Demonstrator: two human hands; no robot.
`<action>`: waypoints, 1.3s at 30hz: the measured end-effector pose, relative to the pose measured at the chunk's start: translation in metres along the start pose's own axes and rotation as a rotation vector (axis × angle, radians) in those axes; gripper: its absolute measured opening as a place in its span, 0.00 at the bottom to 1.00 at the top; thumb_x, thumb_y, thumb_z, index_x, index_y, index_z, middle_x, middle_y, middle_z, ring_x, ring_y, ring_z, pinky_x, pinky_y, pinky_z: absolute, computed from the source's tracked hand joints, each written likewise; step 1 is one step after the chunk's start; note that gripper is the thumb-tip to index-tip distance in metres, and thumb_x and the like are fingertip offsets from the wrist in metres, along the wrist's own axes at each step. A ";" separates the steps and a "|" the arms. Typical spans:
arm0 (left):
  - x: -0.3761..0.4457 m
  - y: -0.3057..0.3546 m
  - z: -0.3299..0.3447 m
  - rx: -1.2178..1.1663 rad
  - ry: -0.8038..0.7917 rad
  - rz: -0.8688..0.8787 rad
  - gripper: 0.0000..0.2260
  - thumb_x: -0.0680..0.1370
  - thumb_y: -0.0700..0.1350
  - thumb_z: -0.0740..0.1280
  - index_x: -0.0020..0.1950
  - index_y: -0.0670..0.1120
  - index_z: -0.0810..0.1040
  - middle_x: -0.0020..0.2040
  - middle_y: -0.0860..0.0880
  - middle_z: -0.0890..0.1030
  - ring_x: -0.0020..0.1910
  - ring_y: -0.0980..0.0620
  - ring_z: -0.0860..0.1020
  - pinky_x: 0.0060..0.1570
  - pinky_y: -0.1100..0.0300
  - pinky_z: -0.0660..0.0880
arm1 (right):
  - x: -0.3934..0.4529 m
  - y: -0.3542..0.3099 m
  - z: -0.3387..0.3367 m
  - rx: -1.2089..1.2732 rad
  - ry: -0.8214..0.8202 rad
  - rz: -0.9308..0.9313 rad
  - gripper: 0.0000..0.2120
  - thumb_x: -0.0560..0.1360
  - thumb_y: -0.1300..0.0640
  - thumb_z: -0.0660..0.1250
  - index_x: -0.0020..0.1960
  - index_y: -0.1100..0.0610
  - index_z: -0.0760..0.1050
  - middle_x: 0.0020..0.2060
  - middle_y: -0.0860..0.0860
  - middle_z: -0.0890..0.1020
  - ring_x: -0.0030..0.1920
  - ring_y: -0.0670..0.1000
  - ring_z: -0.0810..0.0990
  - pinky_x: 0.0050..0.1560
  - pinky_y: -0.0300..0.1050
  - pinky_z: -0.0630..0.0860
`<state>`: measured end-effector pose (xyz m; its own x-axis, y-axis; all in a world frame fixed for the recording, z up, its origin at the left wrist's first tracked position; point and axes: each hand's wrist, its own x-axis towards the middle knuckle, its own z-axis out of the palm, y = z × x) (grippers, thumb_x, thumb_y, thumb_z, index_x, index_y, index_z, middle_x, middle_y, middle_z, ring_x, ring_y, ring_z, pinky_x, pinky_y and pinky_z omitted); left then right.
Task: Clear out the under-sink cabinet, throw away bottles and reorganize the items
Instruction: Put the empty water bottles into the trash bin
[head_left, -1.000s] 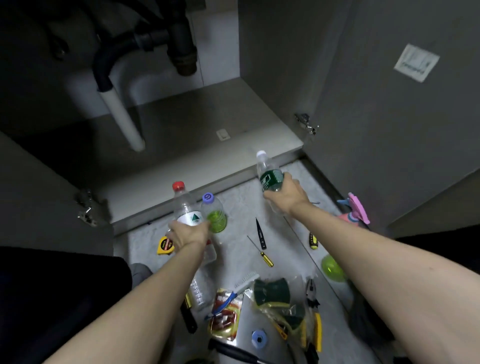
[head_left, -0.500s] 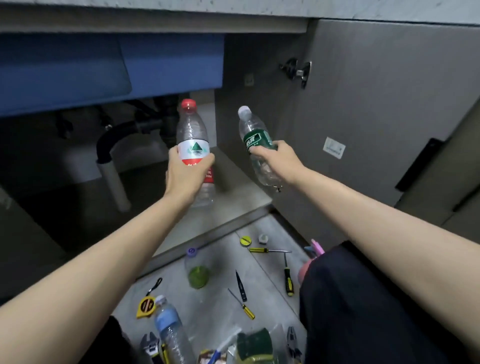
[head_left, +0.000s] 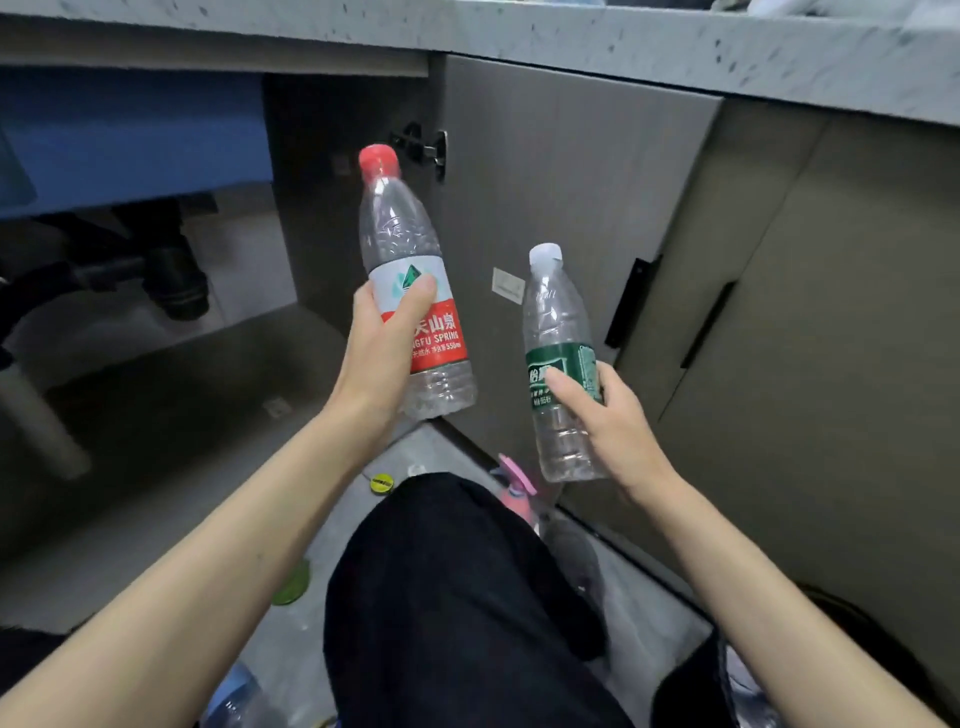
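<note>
Standing near upright, caps up: red-label bottle (head_left: 413, 291), green-label bottle (head_left: 560, 364).

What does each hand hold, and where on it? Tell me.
Left hand holds the red-capped bottle at its label, mid-body. Right hand holds the white-capped bottle at its green label, mid-body.

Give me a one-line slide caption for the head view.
Left hand holds a red-capped clear plastic bottle, right hand a white-capped green-labelled clear bottle, before the open grey cabinet door.
</note>
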<state>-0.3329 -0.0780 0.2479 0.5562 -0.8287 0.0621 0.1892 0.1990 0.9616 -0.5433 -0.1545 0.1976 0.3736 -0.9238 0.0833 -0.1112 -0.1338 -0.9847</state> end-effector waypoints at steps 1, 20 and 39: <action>-0.007 -0.004 0.013 -0.010 -0.062 -0.019 0.25 0.74 0.55 0.72 0.67 0.50 0.69 0.53 0.50 0.83 0.46 0.54 0.85 0.41 0.58 0.82 | -0.011 0.007 -0.013 0.005 0.028 0.016 0.23 0.69 0.38 0.74 0.58 0.48 0.76 0.47 0.45 0.86 0.46 0.46 0.85 0.44 0.41 0.78; -0.152 -0.173 0.238 0.328 -0.794 -0.369 0.23 0.67 0.41 0.79 0.56 0.53 0.72 0.50 0.54 0.82 0.49 0.59 0.82 0.50 0.58 0.80 | -0.214 0.124 -0.239 -0.430 0.658 0.397 0.38 0.58 0.36 0.75 0.65 0.38 0.66 0.54 0.31 0.79 0.55 0.34 0.78 0.52 0.40 0.74; -0.102 -0.163 0.215 1.036 -0.680 -0.065 0.08 0.71 0.55 0.62 0.40 0.56 0.80 0.41 0.54 0.83 0.47 0.46 0.81 0.50 0.53 0.78 | -0.138 0.121 -0.199 -0.306 0.429 0.284 0.09 0.76 0.60 0.71 0.54 0.49 0.81 0.47 0.47 0.86 0.48 0.46 0.84 0.58 0.50 0.80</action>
<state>-0.5945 -0.1387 0.1423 -0.0215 -0.9860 -0.1653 -0.6999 -0.1032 0.7067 -0.7921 -0.1146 0.0970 -0.1075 -0.9924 -0.0596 -0.4365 0.1010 -0.8940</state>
